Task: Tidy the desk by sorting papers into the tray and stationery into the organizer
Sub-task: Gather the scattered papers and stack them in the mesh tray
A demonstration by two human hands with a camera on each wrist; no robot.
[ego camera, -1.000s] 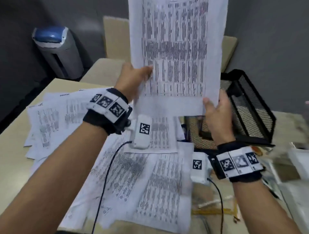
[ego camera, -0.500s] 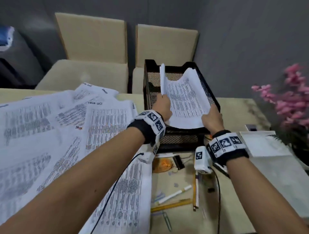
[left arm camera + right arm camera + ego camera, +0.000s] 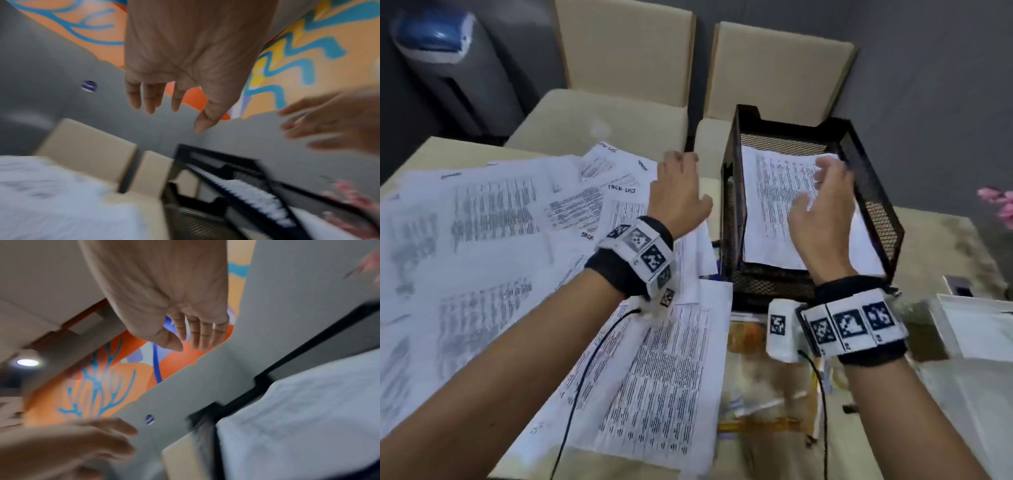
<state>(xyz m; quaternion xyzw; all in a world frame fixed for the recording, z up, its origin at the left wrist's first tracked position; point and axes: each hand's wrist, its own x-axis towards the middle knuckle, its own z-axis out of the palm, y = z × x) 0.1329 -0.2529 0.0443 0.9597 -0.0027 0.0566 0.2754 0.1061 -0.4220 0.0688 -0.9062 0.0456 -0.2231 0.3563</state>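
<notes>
In the black tray [image 3: 873, 192] one sheet [image 3: 767, 205] lies flat. Both hands, left hand [image 3: 678, 192] and right hand [image 3: 822, 219], are loose and hold nothing. A fast grab could knock loose papers [image 3: 493, 219] off the desk [image 3: 941, 240].

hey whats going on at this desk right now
A person is tidying a messy desk. One printed sheet already lies in the black mesh tray. Both hands are empty with relaxed fingers: the right hand hovers over the tray, the left hand over the loose papers spread on the desk. Pens and pencils lie unsorted near the front.

Black mesh tray [image 3: 876, 192]; white sheets [image 3: 493, 219] black-printed; beige chairs [image 3: 626, 48]; pink flowers [image 3: 1000, 205].
</notes>
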